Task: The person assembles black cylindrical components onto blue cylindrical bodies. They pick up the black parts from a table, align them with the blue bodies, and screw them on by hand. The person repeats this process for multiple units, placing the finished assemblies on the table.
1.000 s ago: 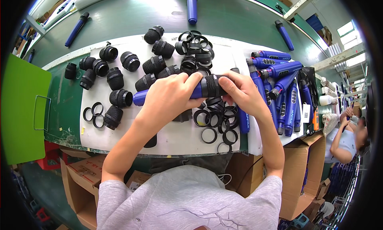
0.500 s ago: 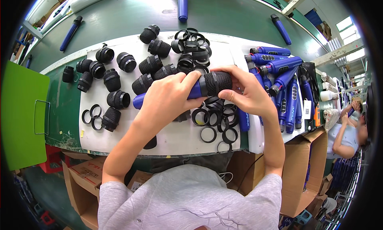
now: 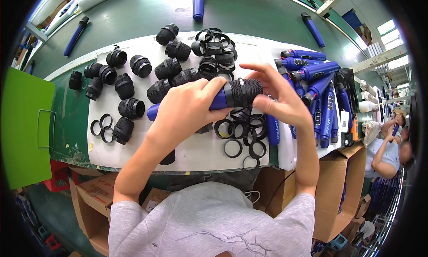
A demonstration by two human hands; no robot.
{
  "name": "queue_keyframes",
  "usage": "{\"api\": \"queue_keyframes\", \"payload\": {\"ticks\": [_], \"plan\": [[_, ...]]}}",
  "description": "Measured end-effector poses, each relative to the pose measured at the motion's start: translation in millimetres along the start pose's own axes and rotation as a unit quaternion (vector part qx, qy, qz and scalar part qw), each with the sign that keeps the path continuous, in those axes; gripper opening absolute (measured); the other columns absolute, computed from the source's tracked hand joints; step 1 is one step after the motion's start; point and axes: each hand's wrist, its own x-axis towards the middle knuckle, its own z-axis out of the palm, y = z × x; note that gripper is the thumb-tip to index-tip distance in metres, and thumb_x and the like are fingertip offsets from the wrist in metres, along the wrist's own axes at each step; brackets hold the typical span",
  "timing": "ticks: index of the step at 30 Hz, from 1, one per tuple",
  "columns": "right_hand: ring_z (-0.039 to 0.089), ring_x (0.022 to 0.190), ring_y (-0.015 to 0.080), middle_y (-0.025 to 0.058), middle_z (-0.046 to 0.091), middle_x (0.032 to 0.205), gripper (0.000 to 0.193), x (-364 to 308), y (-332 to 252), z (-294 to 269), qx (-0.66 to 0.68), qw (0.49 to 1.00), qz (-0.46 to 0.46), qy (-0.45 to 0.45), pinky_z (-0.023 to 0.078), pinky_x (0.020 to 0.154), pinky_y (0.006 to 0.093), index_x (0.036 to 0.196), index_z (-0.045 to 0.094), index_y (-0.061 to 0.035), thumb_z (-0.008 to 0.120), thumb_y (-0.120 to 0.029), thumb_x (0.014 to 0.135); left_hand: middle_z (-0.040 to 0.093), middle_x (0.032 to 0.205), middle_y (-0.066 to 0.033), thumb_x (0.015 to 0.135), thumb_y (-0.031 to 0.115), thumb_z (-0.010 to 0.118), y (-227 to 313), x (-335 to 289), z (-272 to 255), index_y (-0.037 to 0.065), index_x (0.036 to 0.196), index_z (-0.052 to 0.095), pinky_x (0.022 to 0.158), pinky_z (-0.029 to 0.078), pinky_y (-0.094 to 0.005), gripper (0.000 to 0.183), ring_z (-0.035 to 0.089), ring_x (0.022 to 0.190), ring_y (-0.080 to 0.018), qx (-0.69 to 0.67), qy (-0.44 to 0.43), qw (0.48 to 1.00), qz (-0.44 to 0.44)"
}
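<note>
While the left hand (image 3: 189, 103) clasps the blue body of a microphone (image 3: 219, 100) above the middle of the surface (image 3: 67, 128), the right hand (image 3: 283, 99) is spread about its black mesh end; contact unclear. Black rings (image 3: 214, 49) lie on the far and near sides. Loose mesh heads (image 3: 140, 66) left; blue handles (image 3: 318, 73) heaped right.

The head view looks down from above the wearer's grey shirt (image 3: 209, 217), facing forward over the worktop (image 3: 67, 112), near the left hand (image 3: 187, 106) and right hand (image 3: 286, 100); its wide fisheye lens bends straight edges toward a dark rim.
</note>
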Motion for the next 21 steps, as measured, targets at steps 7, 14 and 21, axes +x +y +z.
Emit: {"api": "queue_keyframes", "payload": {"ticks": [7, 14, 21], "plan": [[0.049, 0.060, 0.0061, 0.0015, 0.062, 0.077, 0.039, 0, 4, -4, -0.060, 0.998, -0.034, 0.012, 0.037, 0.053, 0.0230, 0.112, 0.069, 0.0000, 0.079, -0.031, 0.090, 0.069, 0.086, -0.0108, 0.072, 0.030, 0.087, 3, 0, -4, 0.007, 0.120, 0.064, 0.066, 0.056, -0.0396, 0.058, 0.070, 0.076, -0.0301, 0.018, 0.013, 1.000, 0.003], [0.056, 0.068, 0.0087, 0.0039, 0.062, 0.081, 0.044, 2, -8, 3, -0.017, 0.997, -0.069, 0.041, 0.045, 0.060, 0.0253, 0.116, 0.068, -0.0005, 0.077, -0.035, 0.090, 0.070, 0.088, -0.0111, 0.072, 0.030, 0.087, 0, 0, 1, 0.006, 0.119, 0.065, 0.069, 0.056, -0.0398, 0.058, 0.070, 0.077, -0.0300, -0.038, 0.001, 0.999, 0.007], [0.056, 0.064, 0.0092, 0.0033, 0.064, 0.077, 0.040, 2, -12, 6, -0.053, 0.987, 0.150, 0.015, 0.044, 0.058, 0.0246, 0.112, 0.069, -0.0015, 0.070, -0.038, 0.095, 0.072, 0.094, -0.0132, 0.074, 0.030, 0.086, 5, 0, -2, 0.004, 0.116, 0.066, 0.071, 0.057, -0.0387, 0.053, 0.072, 0.083, -0.0311, 0.015, -0.018, 0.999, -0.026]]}}
